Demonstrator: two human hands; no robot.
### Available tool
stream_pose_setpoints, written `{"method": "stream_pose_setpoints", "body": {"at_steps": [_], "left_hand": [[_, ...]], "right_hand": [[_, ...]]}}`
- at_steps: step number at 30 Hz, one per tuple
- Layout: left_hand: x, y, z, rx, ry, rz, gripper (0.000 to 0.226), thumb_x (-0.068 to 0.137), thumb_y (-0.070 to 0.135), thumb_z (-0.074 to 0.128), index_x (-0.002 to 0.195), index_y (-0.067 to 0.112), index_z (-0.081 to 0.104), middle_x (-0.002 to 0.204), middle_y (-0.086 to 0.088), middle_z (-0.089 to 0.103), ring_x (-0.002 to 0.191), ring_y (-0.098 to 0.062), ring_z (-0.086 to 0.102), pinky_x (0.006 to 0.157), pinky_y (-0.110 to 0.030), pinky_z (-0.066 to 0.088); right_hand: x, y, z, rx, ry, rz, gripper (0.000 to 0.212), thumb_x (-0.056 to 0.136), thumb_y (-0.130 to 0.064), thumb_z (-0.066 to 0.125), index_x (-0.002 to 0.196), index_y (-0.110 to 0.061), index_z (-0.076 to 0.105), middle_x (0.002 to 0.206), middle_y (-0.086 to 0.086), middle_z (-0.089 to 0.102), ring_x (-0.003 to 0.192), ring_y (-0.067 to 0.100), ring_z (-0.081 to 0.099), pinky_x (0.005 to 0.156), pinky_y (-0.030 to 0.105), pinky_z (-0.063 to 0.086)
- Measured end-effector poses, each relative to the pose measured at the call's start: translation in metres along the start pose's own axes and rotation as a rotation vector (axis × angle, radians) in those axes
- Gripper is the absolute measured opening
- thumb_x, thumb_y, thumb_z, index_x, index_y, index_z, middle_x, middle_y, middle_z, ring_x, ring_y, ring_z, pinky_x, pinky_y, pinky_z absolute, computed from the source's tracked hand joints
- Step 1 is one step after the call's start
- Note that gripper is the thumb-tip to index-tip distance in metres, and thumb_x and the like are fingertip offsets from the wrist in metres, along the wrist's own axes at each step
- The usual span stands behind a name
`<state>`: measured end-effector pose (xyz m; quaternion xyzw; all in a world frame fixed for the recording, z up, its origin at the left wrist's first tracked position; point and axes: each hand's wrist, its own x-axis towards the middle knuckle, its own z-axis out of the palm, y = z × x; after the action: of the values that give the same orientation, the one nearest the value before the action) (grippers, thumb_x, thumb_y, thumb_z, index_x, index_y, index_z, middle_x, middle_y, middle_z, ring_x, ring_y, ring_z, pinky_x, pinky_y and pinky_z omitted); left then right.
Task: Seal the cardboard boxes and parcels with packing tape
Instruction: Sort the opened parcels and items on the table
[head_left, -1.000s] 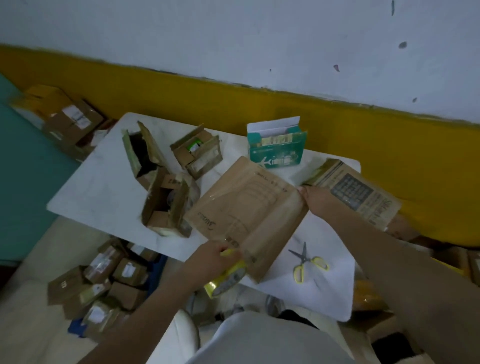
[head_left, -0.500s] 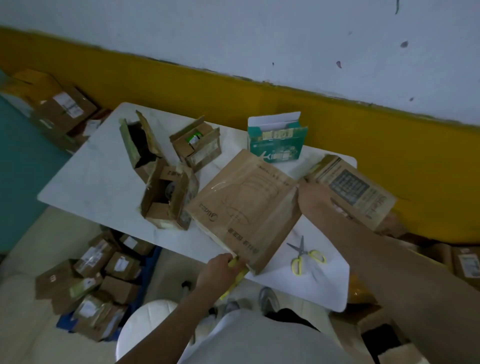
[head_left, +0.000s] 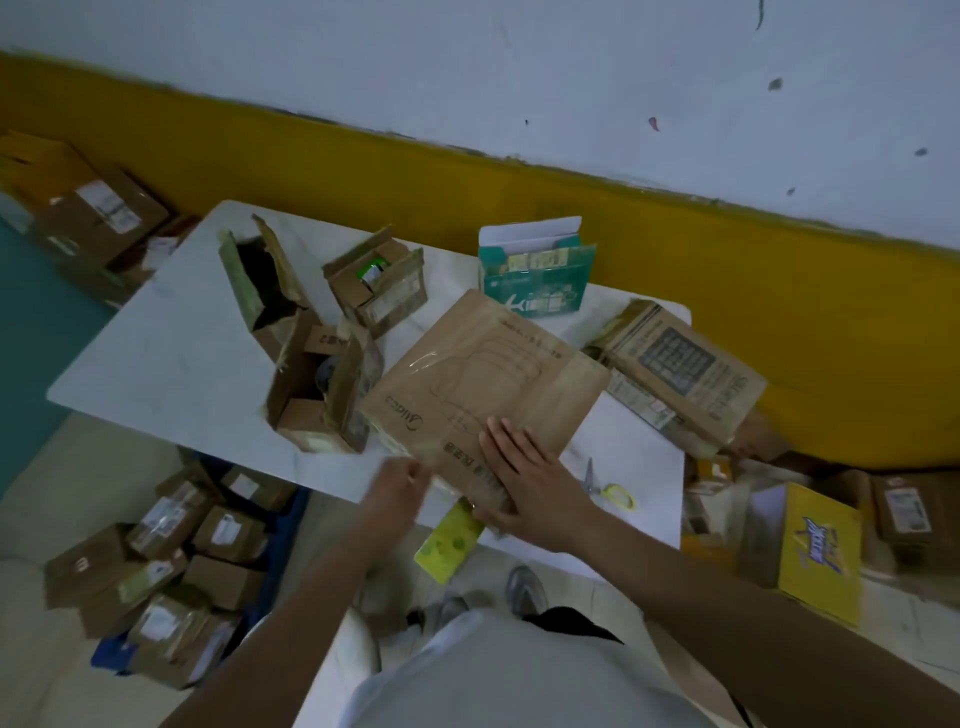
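Fingers (head_left: 506, 447) of right hand (head_left: 524, 483) straight and spread, released, pressing flat on near end of flat brown cardboard box (head_left: 483, 374), thumb along its near edge. Left hand (head_left: 400, 488) at 9 o'clock of right hand, just beside box's near left edge, fingers (head_left: 415, 470) bunched together; blurred, so cannot tell whether grasping anything.

Box lying diagonally mid-desk on white desk (head_left: 156, 364), near corner reaching desk's near edge. Yellow tape roll (head_left: 449, 540) at 6 o'clock of box, just past desk edge, below right thumb; cannot tell what holds it there.

Around the box, on desk:
- Scissors (head_left: 608, 488) with yellow handles at 4 o'clock, just beside right hand.
- Green carton (head_left: 537, 275), top flap up, at 12 o'clock.
- Printed carton (head_left: 685, 369) at 3 o'clock, at desk's right edge.
- Three open cardboard boxes (head_left: 322, 395) from 9 to 11 o'clock, flaps up.

On floor (head_left: 62, 478): heap of small parcels (head_left: 171, 566) at 8 o'clock, yellow box (head_left: 815, 551) at 4 o'clock.
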<state>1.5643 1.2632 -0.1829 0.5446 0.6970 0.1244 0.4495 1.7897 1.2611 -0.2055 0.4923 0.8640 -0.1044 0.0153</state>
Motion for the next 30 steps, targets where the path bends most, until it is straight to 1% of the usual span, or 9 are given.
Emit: {"method": "stream_pose_setpoints", "body": {"at_steps": [3,6,11,15,23,25,27,29,30], "left_hand": [[0.016,-0.008,-0.030,-0.042,0.267,-0.025,0.059,0.095,0.045,0.059,0.136,0.005,0.045,0.136,-0.013,0.048,0.120,-0.027,0.051,0.100,-0.042,0.044],[0.028,-0.016,-0.043,-0.113,0.144,-0.012,0.096,0.088,0.043,0.070,0.156,0.009,0.011,0.159,-0.013,0.021,0.143,-0.029,0.030,0.117,-0.046,0.029],[0.044,-0.026,-0.045,-0.364,-0.011,0.106,0.089,0.082,0.006,0.077,0.149,0.013,0.018,0.138,0.000,0.044,0.133,-0.016,0.043,0.109,-0.034,0.037],[0.055,-0.032,-0.044,-0.280,-0.059,0.115,0.107,0.075,0.002,0.083,0.151,0.005,0.009,0.141,0.001,0.035,0.131,-0.012,0.035,0.108,-0.027,0.031],[0.073,-0.036,-0.043,-0.256,0.067,0.099,0.082,0.065,0.018,0.093,0.123,0.016,0.036,0.129,-0.006,0.051,0.122,-0.024,0.052,0.102,-0.045,0.047],[0.080,-0.047,-0.043,-0.217,0.058,0.095,0.101,0.051,0.047,0.096,0.129,0.018,0.038,0.132,-0.004,0.052,0.123,-0.023,0.053,0.101,-0.045,0.048],[0.092,-0.063,-0.039,-0.216,0.033,0.103,0.112,0.044,0.061,0.094,0.134,0.021,0.042,0.133,-0.001,0.055,0.122,-0.019,0.056,0.102,-0.048,0.049],[0.079,-0.049,-0.042,-0.210,0.049,0.106,0.105,0.050,0.048,0.097,0.135,0.019,0.043,0.133,0.000,0.057,0.122,-0.018,0.056,0.104,-0.046,0.048],[0.069,-0.037,-0.044,-0.211,0.056,0.096,0.101,0.056,0.037,0.096,0.137,0.017,0.040,0.135,-0.002,0.055,0.124,-0.019,0.054,0.105,-0.042,0.046]], "right_hand": [[-0.004,-0.013,0.001,0.028,0.020,0.125,0.096,0.085,-0.076,0.039,0.157,-0.016,0.019,0.164,0.016,0.010,0.151,0.034,0.005,0.117,0.061,0.014],[-0.009,-0.019,0.001,0.018,0.063,0.195,0.099,0.079,-0.081,0.040,0.156,-0.021,0.022,0.162,0.022,0.013,0.150,0.039,0.011,0.115,0.066,0.010],[-0.006,-0.018,0.001,0.017,0.041,0.190,0.092,0.083,-0.076,0.036,0.154,-0.018,0.028,0.157,0.028,0.023,0.145,0.046,0.023,0.111,0.069,0.022],[0.000,-0.022,0.005,-0.010,0.027,0.186,0.085,0.087,-0.068,0.032,0.148,-0.009,0.035,0.144,0.036,0.041,0.132,0.054,0.039,0.101,0.071,0.035],[-0.005,-0.017,0.011,-0.046,0.105,0.150,0.075,0.089,-0.057,0.041,0.145,-0.008,0.040,0.144,0.032,0.043,0.130,0.054,0.041,0.099,0.069,0.039],[-0.012,-0.013,0.008,-0.001,0.144,0.153,0.082,0.084,-0.058,0.047,0.149,-0.009,0.035,0.152,0.026,0.036,0.137,0.050,0.035,0.103,0.068,0.036],[-0.022,-0.013,0.008,0.068,0.157,0.324,0.099,0.081,-0.070,0.046,0.156,-0.012,0.016,0.160,0.023,0.017,0.145,0.048,0.020,0.114,0.066,0.020],[-0.031,-0.021,0.008,0.230,0.183,0.560,0.118,0.076,-0.082,0.045,0.157,-0.013,-0.006,0.162,0.023,-0.003,0.148,0.046,0.005,0.119,0.055,0.013],[-0.033,-0.025,0.006,0.363,0.161,0.629,0.122,0.077,-0.081,0.050,0.155,-0.014,-0.014,0.162,0.023,-0.001,0.147,0.043,0.014,0.117,0.047,0.026]]}}
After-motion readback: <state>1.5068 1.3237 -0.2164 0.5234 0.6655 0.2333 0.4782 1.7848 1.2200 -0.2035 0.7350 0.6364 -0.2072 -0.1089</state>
